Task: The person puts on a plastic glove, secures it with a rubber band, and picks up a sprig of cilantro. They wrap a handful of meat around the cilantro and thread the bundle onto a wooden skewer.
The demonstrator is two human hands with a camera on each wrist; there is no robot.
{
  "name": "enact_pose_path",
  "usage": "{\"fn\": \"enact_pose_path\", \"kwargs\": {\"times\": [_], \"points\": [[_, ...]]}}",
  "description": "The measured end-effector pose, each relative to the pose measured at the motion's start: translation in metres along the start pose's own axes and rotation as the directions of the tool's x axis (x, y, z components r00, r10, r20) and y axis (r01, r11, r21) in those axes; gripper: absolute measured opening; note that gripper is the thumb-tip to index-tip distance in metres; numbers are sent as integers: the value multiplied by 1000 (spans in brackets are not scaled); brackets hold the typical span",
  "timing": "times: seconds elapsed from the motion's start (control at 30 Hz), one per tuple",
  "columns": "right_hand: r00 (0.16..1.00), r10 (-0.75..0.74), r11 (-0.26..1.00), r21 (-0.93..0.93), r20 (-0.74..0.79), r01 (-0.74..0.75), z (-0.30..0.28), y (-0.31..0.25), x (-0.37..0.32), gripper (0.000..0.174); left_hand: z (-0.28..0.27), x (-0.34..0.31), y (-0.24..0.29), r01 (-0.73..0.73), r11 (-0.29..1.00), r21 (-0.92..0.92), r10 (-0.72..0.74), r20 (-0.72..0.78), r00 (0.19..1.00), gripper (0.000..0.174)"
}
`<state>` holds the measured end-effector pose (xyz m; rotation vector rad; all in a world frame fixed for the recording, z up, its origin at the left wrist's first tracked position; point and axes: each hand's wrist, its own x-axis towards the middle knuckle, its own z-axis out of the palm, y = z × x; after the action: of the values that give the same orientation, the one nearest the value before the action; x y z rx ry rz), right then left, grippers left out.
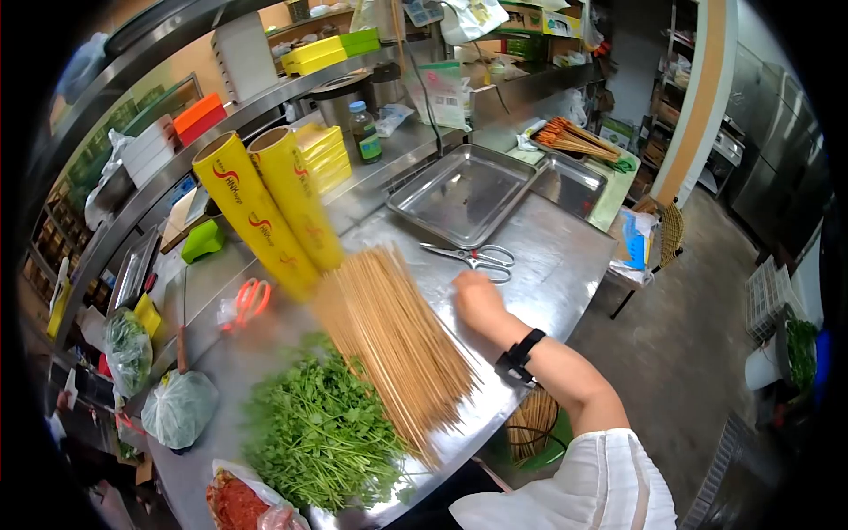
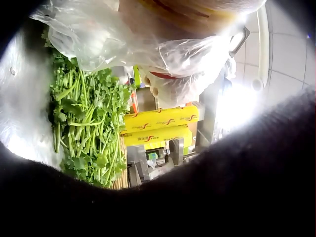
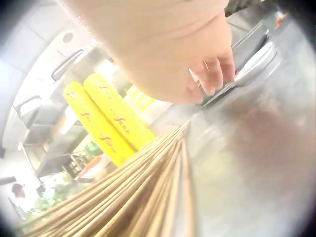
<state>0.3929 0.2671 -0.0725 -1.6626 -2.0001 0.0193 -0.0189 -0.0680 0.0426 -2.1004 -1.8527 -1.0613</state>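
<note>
My right hand (image 1: 481, 305) hangs over the steel table beside silver kitchen scissors (image 1: 468, 254), fingers loosely bent; in the right wrist view the fingertips (image 3: 212, 81) overlap the scissors' handle (image 3: 256, 64). A thick bundle of bamboo skewers (image 1: 397, 340) lies under and beside that wrist. Left of the skewers is a heap of leafy green herbs (image 1: 318, 428). The left wrist view shows part of my left hand (image 2: 192, 15) at the top, blurred, with clear plastic (image 2: 98, 42) around it above the herbs (image 2: 89, 118); its fingers are hidden. A bag of red paste-like food (image 1: 237, 505) sits at the near left.
Two yellow rolls (image 1: 256, 216) stand beyond the skewers. Steel trays (image 1: 464, 190) lie at the back. Orange-handled scissors (image 1: 252, 300) and bagged greens (image 1: 179, 408) are at the left. More skewers (image 1: 533, 424) stand below the table's right edge. A stool (image 1: 636, 256) is farther right.
</note>
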Motion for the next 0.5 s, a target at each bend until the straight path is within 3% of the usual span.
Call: {"fn": "enact_pose_path", "kwargs": {"times": [0.07, 0.17, 0.27, 0.33, 0.5], "points": [[980, 111, 966, -213, -166, -145, -7, 24, 9, 29, 1, -4, -4, 1, 1000, -14, -2, -16, 1000, 28], [969, 174, 937, -272, -177, -218, 12, 62, 11, 35, 1, -4, -2, 8, 1000, -7, -8, -27, 1000, 26], [980, 198, 957, -221, 23, -189, -5, 19, 13, 37, -1, -2, -1, -2, 1000, -5, 2, -4, 1000, 24], [990, 144, 971, -191, -7, -142, 12, 3, 15, 41, 2, 2, 2, -15, 999, -32, 15, -17, 1000, 23], [998, 66, 996, -62, 16, -65, 68, -61, 23, 30, 2, 1, -1, 27, 999, -34, -24, 64, 998, 23]]}}
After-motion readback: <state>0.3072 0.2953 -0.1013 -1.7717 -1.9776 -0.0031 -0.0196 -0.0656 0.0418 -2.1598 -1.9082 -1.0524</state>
